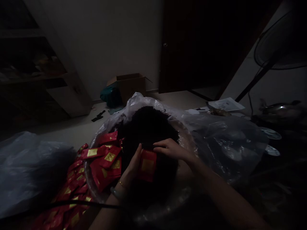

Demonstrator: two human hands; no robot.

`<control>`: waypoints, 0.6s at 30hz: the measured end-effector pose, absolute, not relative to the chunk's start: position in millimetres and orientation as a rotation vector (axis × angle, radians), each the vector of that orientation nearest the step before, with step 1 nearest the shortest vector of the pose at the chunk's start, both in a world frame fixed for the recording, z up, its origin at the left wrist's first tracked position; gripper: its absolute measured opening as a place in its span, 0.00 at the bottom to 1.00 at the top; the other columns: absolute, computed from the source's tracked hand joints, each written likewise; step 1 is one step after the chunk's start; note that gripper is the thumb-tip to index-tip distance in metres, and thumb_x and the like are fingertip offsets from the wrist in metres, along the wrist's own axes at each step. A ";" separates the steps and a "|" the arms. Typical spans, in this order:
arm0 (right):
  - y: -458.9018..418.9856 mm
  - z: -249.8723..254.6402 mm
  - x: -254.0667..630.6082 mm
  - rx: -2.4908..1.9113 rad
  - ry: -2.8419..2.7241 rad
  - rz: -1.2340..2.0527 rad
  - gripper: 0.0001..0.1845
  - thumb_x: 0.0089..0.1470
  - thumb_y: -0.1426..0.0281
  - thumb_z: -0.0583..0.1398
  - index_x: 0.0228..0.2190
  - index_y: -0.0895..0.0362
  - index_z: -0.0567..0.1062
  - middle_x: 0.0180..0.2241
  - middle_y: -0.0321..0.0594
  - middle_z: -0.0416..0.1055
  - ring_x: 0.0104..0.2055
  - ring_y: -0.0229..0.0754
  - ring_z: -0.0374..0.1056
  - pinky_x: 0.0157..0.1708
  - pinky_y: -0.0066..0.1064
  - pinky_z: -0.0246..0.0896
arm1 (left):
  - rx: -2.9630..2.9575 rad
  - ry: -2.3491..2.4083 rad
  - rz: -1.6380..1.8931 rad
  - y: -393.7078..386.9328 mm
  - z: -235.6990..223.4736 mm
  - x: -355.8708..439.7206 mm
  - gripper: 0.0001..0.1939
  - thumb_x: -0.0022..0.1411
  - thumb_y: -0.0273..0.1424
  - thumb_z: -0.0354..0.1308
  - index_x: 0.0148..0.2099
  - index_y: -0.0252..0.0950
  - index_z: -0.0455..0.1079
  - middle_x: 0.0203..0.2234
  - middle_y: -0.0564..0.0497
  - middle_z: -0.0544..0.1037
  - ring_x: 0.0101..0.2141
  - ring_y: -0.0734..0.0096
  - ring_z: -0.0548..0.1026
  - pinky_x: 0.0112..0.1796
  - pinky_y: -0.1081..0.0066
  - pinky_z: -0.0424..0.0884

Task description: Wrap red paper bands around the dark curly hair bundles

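In dim light my left hand (pixel 131 169) holds a small red packet (pixel 147 165) with a gold square label, its fingers along the packet's left edge. My right hand (pixel 170 149) pinches the packet's top right corner. Both hands hover over a mound of dark loose material (pixel 146 127) heaped in a round basin lined with clear plastic (pixel 141 101). A bracelet circles my left wrist.
Several more red packets (pixel 103 159) lie heaped at the left and spill toward me. Crumpled plastic bags (pixel 227 143) sit right and left. A cardboard box (pixel 129 83), a shelf unit (pixel 64 92), a standing fan (pixel 275 48) and a dark door (pixel 196 44) stand behind.
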State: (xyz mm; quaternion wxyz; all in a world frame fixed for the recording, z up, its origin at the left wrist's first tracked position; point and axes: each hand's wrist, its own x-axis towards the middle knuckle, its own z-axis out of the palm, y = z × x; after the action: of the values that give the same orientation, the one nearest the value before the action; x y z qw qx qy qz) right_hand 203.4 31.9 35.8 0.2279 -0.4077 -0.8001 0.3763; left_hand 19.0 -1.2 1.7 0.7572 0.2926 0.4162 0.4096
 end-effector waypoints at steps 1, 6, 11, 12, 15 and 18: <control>32.1 35.2 203.0 -1.125 -2.202 1.032 0.19 0.54 0.58 0.56 0.40 0.56 0.78 0.37 0.38 0.77 0.35 0.44 0.71 0.33 0.29 0.62 | 0.612 0.902 0.895 -1.4 3.3 19.8 0.32 0.55 0.56 0.49 0.40 0.29 0.73 0.22 0.46 0.78 0.20 0.66 0.75 0.25 0.69 0.70; 33.3 35.3 200.2 -1.187 -2.136 1.078 0.19 0.52 0.58 0.58 0.40 0.56 0.78 0.38 0.39 0.77 0.38 0.46 0.71 0.36 0.30 0.62 | 0.602 0.921 0.964 1.5 3.6 21.2 0.34 0.60 0.55 0.41 0.45 0.30 0.71 0.21 0.47 0.78 0.19 0.67 0.75 0.25 0.70 0.70; 33.0 45.3 200.9 -1.285 -2.087 1.184 0.23 0.50 0.56 0.59 0.43 0.59 0.76 0.38 0.40 0.76 0.36 0.43 0.70 0.33 0.29 0.61 | 0.619 0.923 0.977 3.3 1.6 20.2 0.35 0.61 0.53 0.38 0.48 0.30 0.70 0.22 0.45 0.79 0.20 0.67 0.75 0.26 0.69 0.70; 32.9 47.0 201.3 -1.292 -2.089 1.186 0.23 0.50 0.57 0.58 0.42 0.59 0.76 0.37 0.40 0.75 0.34 0.42 0.69 0.32 0.28 0.61 | 0.619 0.924 0.969 3.1 2.2 20.3 0.34 0.61 0.53 0.38 0.48 0.30 0.70 0.22 0.46 0.79 0.19 0.67 0.75 0.26 0.70 0.70; 32.9 49.1 201.7 -1.285 -2.096 1.166 0.19 0.50 0.59 0.58 0.38 0.60 0.76 0.33 0.39 0.74 0.31 0.39 0.68 0.29 0.27 0.59 | 0.607 0.945 0.958 1.8 4.9 21.3 0.34 0.63 0.52 0.36 0.49 0.30 0.69 0.21 0.46 0.78 0.18 0.67 0.75 0.24 0.70 0.69; 32.7 48.2 201.1 -1.274 -2.100 1.141 0.18 0.51 0.60 0.58 0.38 0.59 0.75 0.34 0.39 0.74 0.30 0.38 0.67 0.28 0.26 0.59 | 0.599 0.968 0.963 0.5 7.3 21.9 0.33 0.63 0.51 0.35 0.50 0.31 0.68 0.21 0.47 0.78 0.18 0.68 0.75 0.24 0.71 0.69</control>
State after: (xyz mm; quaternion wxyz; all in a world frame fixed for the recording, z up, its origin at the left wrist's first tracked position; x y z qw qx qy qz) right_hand 201.1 32.7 48.2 0.2150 -0.4596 -0.7572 0.4113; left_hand 21.9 0.5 7.3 0.7348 0.2723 0.4405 0.4381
